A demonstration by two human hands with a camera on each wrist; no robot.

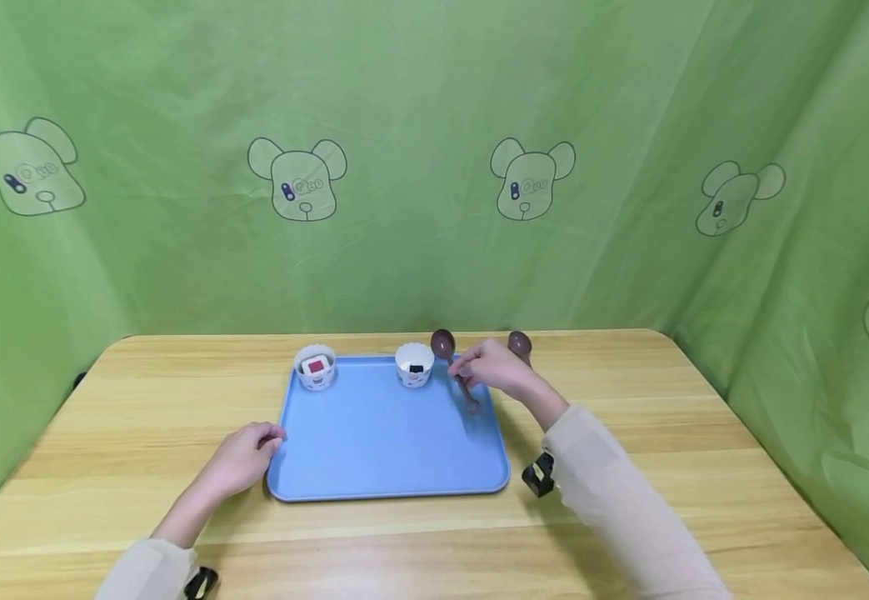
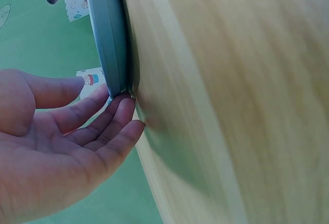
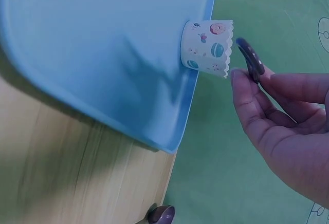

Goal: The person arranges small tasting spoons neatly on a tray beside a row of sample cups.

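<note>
A blue tray (image 1: 382, 442) lies on the table. At its left edge my left hand (image 1: 242, 460) grips the rim, with fingertips (image 2: 123, 112) against the tray's edge. Over the back right corner, my right hand (image 1: 500, 367) pinches a brown spoon (image 1: 443, 343) by its handle, the round bowl pointing away. To the left of that spoon, a white paper cup (image 1: 413, 377) at the tray's back edge holds a black-and-white piece. Another paper cup (image 1: 317, 380), in the back left corner, contains a white piece with a red patch.
A second brown spoon (image 1: 520, 343) rests on the wooden table (image 1: 666, 433) behind my right hand, partly hidden by it. A green curtain (image 1: 419, 250) with bear-head drawings hangs behind and along the sides of the table.
</note>
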